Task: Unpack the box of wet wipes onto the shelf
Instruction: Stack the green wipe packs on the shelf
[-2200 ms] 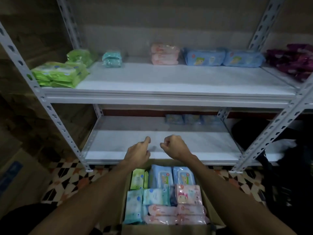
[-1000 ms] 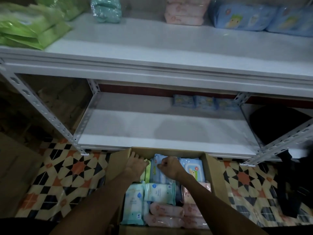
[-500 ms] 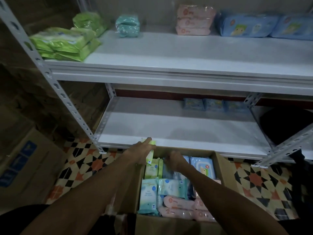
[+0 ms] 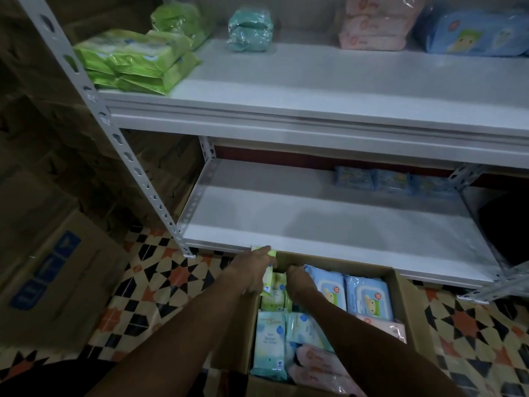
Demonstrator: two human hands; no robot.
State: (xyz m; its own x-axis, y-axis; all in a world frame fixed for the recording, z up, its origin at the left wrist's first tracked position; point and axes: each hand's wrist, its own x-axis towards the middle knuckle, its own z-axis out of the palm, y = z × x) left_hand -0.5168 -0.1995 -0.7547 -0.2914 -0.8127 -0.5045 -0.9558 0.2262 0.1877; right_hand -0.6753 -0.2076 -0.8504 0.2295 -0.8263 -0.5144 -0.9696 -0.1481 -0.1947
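An open cardboard box (image 4: 406,308) on the floor holds several wet-wipe packs: blue (image 4: 366,296), pale teal (image 4: 270,342), pink (image 4: 317,368) and light green (image 4: 276,293). My left hand (image 4: 252,270) grips a light green pack (image 4: 264,250) and holds it up at the box's far left corner, just in front of the lower shelf (image 4: 329,224). My right hand (image 4: 300,282) reaches down among the green packs beside it; its fingers are hidden, so I cannot tell if it grips one.
The upper shelf (image 4: 315,90) carries green packs (image 4: 134,61) at the left, a teal pack (image 4: 249,30), pink packs (image 4: 375,24) and blue packs (image 4: 475,32). Small blue packs (image 4: 375,179) sit at the lower shelf's back. Another cardboard box (image 4: 54,276) stands left on the patterned floor.
Both hands dropped from above the box into its far left corner. My left hand took hold of a light green pack and lifted it. The view swung down and left.
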